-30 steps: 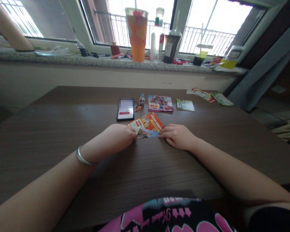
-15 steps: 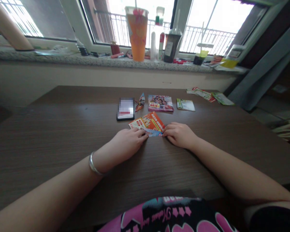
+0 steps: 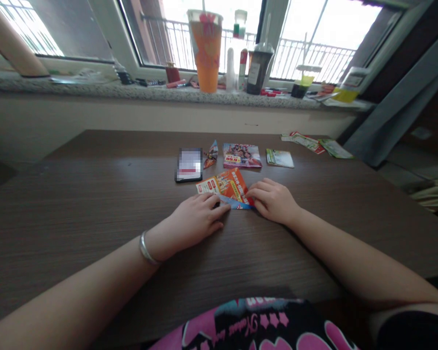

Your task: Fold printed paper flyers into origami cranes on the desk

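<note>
An orange printed flyer [image 3: 229, 183] lies on the table, a blue strip of it folded over along the near edge. My left hand [image 3: 199, 218], with a silver bangle at its wrist, rests on the flyer's near left part. Its fingers are spread, one stretched along the blue strip and the thumb apart on the table. At the flyer's right corner, my right hand [image 3: 273, 200] has its fingers bent together on the paper; the fingertips partly hide that corner.
Beyond the flyer are a phone [image 3: 189, 165], a small folded paper piece [image 3: 210, 155], a pink leaflet stack [image 3: 242, 155] and a green-white paper stack [image 3: 279, 158]. Paper strips [image 3: 306, 142] lie farther right. Drink cups, including an orange one [image 3: 207, 53], stand on the windowsill [image 3: 153, 92].
My left hand has slid slightly right and its fingers have spread. The flyer has turned a little, and its near right corner has shifted right and toward me. My right hand stays at that corner.
</note>
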The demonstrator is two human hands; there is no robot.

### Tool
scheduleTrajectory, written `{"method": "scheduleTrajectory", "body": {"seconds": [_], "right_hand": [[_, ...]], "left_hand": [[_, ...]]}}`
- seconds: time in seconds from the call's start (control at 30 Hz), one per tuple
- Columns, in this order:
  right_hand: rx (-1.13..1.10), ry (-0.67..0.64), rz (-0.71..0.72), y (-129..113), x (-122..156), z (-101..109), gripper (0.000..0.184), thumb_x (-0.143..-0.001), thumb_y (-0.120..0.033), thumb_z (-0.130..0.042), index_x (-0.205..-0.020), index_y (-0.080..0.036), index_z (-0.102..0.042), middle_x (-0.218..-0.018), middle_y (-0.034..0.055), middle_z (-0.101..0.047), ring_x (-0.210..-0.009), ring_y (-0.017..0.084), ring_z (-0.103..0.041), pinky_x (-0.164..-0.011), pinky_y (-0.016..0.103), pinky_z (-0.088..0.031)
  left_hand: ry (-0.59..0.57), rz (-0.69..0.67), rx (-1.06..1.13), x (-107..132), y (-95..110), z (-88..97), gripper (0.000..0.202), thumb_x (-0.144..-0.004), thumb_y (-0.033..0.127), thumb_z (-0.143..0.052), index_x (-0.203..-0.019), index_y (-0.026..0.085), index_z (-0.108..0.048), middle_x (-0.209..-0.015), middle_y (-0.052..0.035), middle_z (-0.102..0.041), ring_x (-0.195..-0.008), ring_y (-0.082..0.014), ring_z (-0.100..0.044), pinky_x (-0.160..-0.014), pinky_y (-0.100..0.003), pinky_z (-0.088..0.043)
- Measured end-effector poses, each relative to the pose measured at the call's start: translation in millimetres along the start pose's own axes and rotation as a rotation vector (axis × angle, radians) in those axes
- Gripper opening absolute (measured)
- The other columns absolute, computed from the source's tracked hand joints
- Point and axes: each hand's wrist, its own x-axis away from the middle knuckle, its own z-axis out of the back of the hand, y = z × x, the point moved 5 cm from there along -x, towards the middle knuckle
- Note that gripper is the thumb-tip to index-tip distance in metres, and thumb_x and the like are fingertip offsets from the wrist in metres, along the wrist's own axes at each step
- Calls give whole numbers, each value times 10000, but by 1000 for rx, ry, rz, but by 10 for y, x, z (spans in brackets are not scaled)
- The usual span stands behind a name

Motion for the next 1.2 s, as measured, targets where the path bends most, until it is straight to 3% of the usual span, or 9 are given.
{"method": "scheduleTrajectory", "body": {"seconds": [0.3, 0.43, 0.6, 0.8, 1.07, 1.2], "right_hand": [[-77, 92, 35, 18, -11, 26, 270, -875, -161, -493, -1074, -210, -669, -1166, 66, -638, -1064, 217, -556, -955, 414, -467], [-47, 105, 62, 5, -12, 22, 260, -871, -187, -526, -1082, -225, -673, -1219, 67, -617, -1150, 242, -517, -1000, 458, -446], [-28, 108, 75, 5, -23, 16, 264, -875, -204, -537, -1103, -230, -668, -1242, 69, -609, -1191, 251, -495, -1015, 481, -440], [-27, 89, 89, 8, -22, 3, 272, -878, -208, -541, -1115, -211, -672, -1254, 79, -608, -1184, 245, -494, -1027, 458, -433], [-90, 11, 140, -42, -35, -2, 284, -880, -258, -542, -1134, -223, -664, -1260, 84, -604, -1185, 245, -506, -1012, 470, -437], [-124, -56, 192, -84, -43, -15, 320, -890, -306, -545, -1183, -219, -640, -1254, 74, -617, -1189, 243, -507, -1029, 466, -418]], "left_hand": [[26, 0, 120, -6, -12, -19, 244, -882, 327, -580, -1044, 145, -572, -1245, -128, -554, -1190, -262, -515, -1036, -417, -423], [7, 1, 118, -17, -5, -7, 317, -894, 332, -562, -1149, 143, -554, -1182, -123, -585, -1129, -260, -553, -990, -420, -464], [24, -71, 92, 1, 36, -3, 405, -908, 286, -537, -1311, 257, -504, -1220, -105, -555, -1089, -259, -574, -922, -432, -506], [82, -119, 156, -8, 39, 15, 287, -916, 188, -478, -1165, 216, -616, -1319, -103, -545, -1218, -249, -524, -1034, -427, -443], [114, -120, 176, -27, 26, 74, 188, -928, 238, -488, -993, 194, -659, -1246, -69, -632, -1291, -243, -476, -1114, -453, -371], [110, -78, 185, -27, 10, 64, 187, -930, 273, -497, -1003, 196, -650, -1279, -79, -611, -1277, -231, -490, -1115, -459, -363]]}}
